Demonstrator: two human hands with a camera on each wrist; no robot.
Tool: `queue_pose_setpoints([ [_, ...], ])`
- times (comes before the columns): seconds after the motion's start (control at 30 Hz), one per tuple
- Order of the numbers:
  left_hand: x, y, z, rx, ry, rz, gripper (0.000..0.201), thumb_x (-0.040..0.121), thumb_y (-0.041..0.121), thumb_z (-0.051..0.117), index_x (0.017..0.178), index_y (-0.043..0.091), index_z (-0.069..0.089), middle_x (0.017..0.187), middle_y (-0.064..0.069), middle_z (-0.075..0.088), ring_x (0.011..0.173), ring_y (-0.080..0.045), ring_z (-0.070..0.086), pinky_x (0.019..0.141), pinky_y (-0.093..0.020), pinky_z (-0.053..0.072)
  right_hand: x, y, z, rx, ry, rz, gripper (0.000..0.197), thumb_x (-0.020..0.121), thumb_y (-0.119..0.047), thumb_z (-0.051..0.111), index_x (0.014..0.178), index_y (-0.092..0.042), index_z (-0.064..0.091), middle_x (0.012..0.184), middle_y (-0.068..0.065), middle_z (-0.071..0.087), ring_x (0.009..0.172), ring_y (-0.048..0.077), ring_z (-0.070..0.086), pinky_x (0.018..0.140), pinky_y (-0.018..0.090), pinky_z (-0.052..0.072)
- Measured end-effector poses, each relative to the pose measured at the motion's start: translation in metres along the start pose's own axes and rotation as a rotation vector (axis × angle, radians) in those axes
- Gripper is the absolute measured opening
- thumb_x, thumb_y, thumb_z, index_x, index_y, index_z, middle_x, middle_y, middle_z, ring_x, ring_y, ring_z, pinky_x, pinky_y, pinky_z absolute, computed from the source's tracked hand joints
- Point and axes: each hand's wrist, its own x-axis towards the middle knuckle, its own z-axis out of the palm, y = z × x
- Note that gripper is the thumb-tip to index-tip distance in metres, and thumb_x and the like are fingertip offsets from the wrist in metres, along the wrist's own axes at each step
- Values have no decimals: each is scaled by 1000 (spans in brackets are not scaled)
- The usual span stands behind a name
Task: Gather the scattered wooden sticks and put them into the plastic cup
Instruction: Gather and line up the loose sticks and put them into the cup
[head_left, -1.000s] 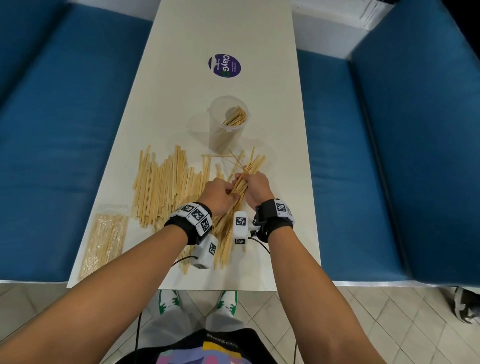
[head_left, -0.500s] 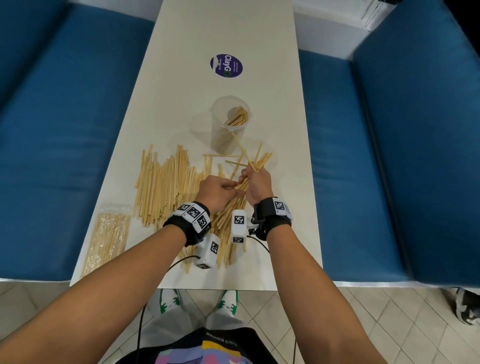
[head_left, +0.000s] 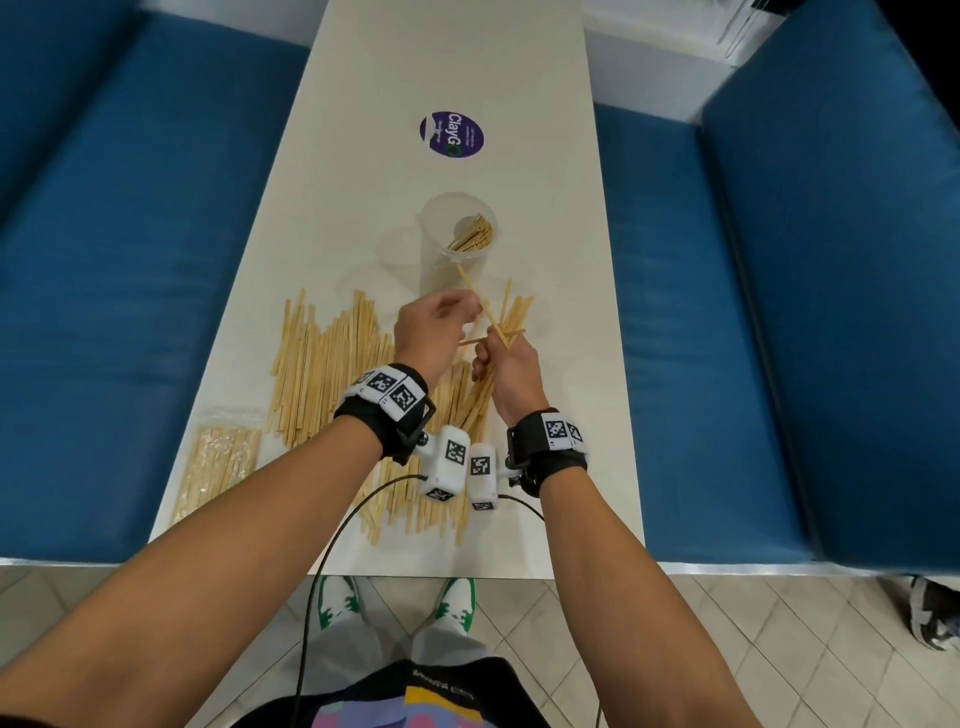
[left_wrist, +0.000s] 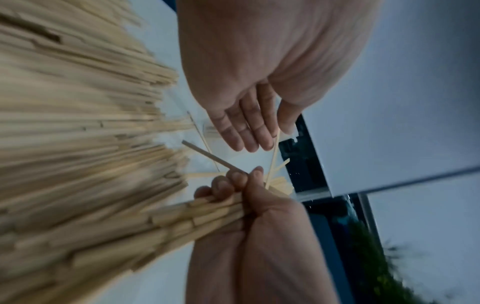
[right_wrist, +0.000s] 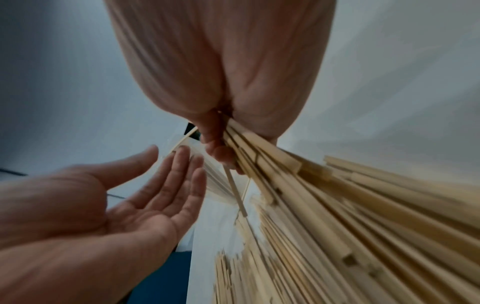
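Observation:
A clear plastic cup (head_left: 435, 260) stands upright mid-table with several wooden sticks (head_left: 471, 236) leaning inside. My right hand (head_left: 506, 364) grips a bundle of sticks (head_left: 480, 402) just in front of the cup; its ends fan out, and one thin stick (head_left: 475, 293) pokes up across the cup's wall. In the right wrist view the fingers (right_wrist: 218, 152) curl round the bundle (right_wrist: 272, 168). My left hand (head_left: 431, 330) hovers beside it, to the left, fingers straight (left_wrist: 241, 131) and holding nothing. Many loose sticks (head_left: 322, 374) lie on the table to the left.
A clear bag of sticks (head_left: 218, 467) lies at the table's near left corner. A round purple sticker (head_left: 451, 134) is on the white table (head_left: 441, 62) beyond the cup. Blue benches (head_left: 130, 234) (head_left: 779, 312) flank both long sides.
Both hands have moved forward toward the cup. My right hand has lifted the bundle's front end. My left hand has let go of the sticks and opened.

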Motion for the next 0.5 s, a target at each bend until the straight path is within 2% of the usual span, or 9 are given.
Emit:
queue_pose_setpoints([
  [0.1,2,4,-2,-240,-9,-156,14,94,17,72,103,7,73,98,-5,79,92,-19,76,74,-31,59,-3,1,5,-64,-55,-72,17,106,-13,45,107,-11,62,66,-1,51,57,16,47,56,31,43],
  [0.17,3,3,-3,-286,-24,-218,9,96,11,68,101,4,70,97,-9,77,86,-20,73,67,-29,57,-5,3,6,-102,-58,-76,23,106,-13,45,117,-12,65,66,-1,51,57,15,47,55,30,44],
  [0.23,5,1,-4,-256,-13,-234,6,98,8,65,94,5,69,95,-10,76,82,-20,71,66,-27,56,-6,5,5,-171,-33,-79,25,106,-13,46,120,-7,66,68,1,54,55,14,49,57,33,46],
  [0.33,3,-5,-3,-262,-1,-250,6,98,4,63,94,3,67,91,-12,74,75,-21,70,61,-26,56,-8,9,1,-286,-20,-55,25,106,-16,47,117,-13,69,76,5,61,55,14,53,58,34,49],
  [0.5,0,-14,-7,-379,130,-307,15,100,-1,56,87,-1,64,75,-12,70,66,-25,68,62,-32,58,-1,18,-2,-442,-17,-3,26,105,-22,49,107,-3,66,85,13,73,61,19,63,63,40,53],
])
